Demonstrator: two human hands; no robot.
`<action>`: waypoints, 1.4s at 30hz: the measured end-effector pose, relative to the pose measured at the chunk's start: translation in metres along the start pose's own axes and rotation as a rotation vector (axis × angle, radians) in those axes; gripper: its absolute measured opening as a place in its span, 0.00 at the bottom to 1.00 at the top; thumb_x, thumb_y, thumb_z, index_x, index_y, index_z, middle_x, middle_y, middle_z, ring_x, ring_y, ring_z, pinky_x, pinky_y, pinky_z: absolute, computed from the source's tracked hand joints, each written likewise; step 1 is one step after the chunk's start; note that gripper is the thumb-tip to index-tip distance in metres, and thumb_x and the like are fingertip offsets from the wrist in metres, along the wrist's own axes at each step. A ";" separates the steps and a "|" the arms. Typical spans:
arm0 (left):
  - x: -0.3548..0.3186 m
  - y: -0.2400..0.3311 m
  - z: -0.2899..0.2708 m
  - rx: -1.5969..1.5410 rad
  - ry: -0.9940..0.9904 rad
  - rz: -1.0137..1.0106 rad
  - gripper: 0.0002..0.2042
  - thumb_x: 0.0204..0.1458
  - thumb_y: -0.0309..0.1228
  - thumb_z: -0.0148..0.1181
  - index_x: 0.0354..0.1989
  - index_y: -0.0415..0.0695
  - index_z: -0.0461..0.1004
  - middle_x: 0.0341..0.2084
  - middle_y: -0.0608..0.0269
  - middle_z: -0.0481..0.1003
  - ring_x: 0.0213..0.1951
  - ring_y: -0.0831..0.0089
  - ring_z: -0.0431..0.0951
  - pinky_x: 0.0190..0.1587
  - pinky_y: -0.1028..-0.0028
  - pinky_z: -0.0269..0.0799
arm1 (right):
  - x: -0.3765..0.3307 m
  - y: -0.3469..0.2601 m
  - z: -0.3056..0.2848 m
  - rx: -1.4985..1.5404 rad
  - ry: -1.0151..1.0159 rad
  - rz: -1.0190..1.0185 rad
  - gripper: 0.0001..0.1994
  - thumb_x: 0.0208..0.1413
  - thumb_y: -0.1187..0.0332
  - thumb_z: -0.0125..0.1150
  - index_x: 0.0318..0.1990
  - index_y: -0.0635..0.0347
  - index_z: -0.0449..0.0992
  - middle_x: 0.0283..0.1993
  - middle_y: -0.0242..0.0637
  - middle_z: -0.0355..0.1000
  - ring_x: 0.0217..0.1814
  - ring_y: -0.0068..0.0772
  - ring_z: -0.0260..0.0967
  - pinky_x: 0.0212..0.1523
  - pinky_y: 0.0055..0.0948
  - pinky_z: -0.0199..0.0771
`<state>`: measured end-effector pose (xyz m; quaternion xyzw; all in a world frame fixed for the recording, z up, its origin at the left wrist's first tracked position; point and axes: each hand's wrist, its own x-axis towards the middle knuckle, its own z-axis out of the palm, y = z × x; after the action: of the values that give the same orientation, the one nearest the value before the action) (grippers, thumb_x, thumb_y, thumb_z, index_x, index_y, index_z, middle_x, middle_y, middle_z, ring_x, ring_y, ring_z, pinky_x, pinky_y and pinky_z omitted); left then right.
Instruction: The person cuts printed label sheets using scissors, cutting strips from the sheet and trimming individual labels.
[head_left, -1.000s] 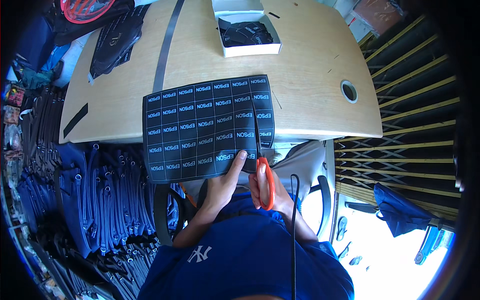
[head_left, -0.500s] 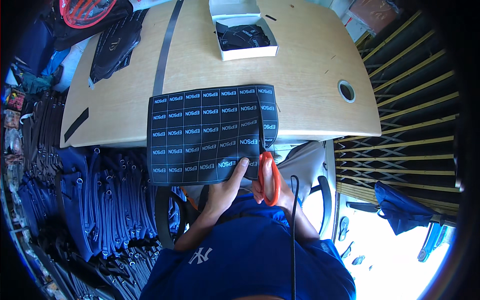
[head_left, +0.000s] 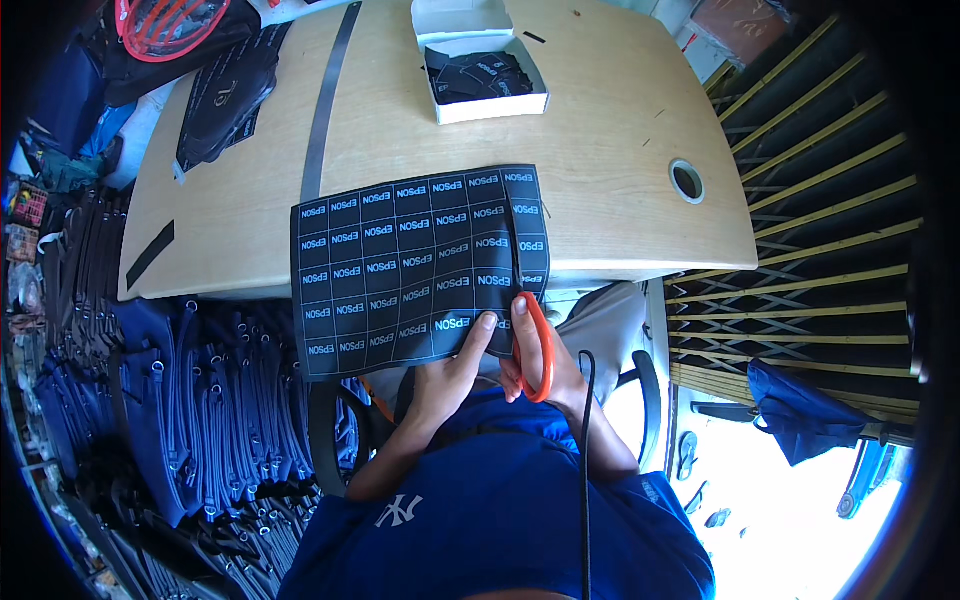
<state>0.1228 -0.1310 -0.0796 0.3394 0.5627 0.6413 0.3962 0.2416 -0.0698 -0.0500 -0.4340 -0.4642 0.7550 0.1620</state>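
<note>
1. Since the earlier frames, the black printed sheet [head_left: 415, 270] has slid slightly right along the near edge of the surface [head_left: 610, 170], and the scissors [head_left: 535, 340] have travelled further up their cut.
2. Far left, a dark bag [head_left: 222, 95] lies on the surface, with a long grey strip [head_left: 325, 110] running beside it.
3. Left hand [head_left: 455, 375]: its grip pinches the sheet's near edge, thumb on top.
4. Half the sheet rests on the surface; its near half overhangs toward the person.
5. Right hand [head_left: 545, 375]: its grip is closed through the orange scissor handles, blades in a slit near the sheet's right edge.
6. Farther off, a white box [head_left: 480, 60] holds black pieces.
</note>
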 end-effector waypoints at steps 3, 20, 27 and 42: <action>0.003 0.001 0.002 -0.001 0.032 0.047 0.08 0.53 0.27 0.59 0.37 0.36 0.73 0.29 0.63 0.75 0.30 0.78 0.75 0.33 0.78 0.69 | 0.001 -0.001 -0.001 0.001 0.027 -0.021 0.29 0.63 0.46 0.33 0.23 0.65 0.62 0.09 0.35 0.58 0.08 0.29 0.63 0.10 0.24 0.65; 0.002 0.001 -0.001 0.053 0.043 0.059 0.09 0.53 0.28 0.59 0.38 0.35 0.73 0.30 0.61 0.75 0.31 0.77 0.75 0.34 0.77 0.70 | 0.004 -0.004 -0.007 -0.052 -0.031 -0.096 0.29 0.64 0.48 0.32 0.18 0.63 0.60 0.08 0.34 0.57 0.06 0.26 0.60 0.08 0.21 0.63; 0.004 0.001 -0.003 0.054 0.051 0.089 0.09 0.52 0.28 0.59 0.38 0.35 0.73 0.31 0.62 0.75 0.31 0.76 0.75 0.34 0.77 0.70 | 0.005 0.001 -0.006 -0.072 -0.045 -0.115 0.29 0.61 0.41 0.31 0.22 0.60 0.58 0.10 0.33 0.55 0.07 0.27 0.59 0.08 0.23 0.62; 0.001 0.010 -0.005 0.142 0.032 0.139 0.09 0.52 0.28 0.59 0.37 0.35 0.73 0.29 0.61 0.75 0.29 0.75 0.75 0.32 0.76 0.70 | 0.014 -0.010 -0.010 -0.002 -0.031 -0.079 0.33 0.59 0.38 0.30 0.19 0.60 0.59 0.09 0.32 0.53 0.08 0.25 0.56 0.11 0.22 0.62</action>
<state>0.1167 -0.1324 -0.0704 0.3944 0.5880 0.6312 0.3168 0.2399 -0.0499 -0.0511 -0.4038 -0.4842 0.7541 0.1840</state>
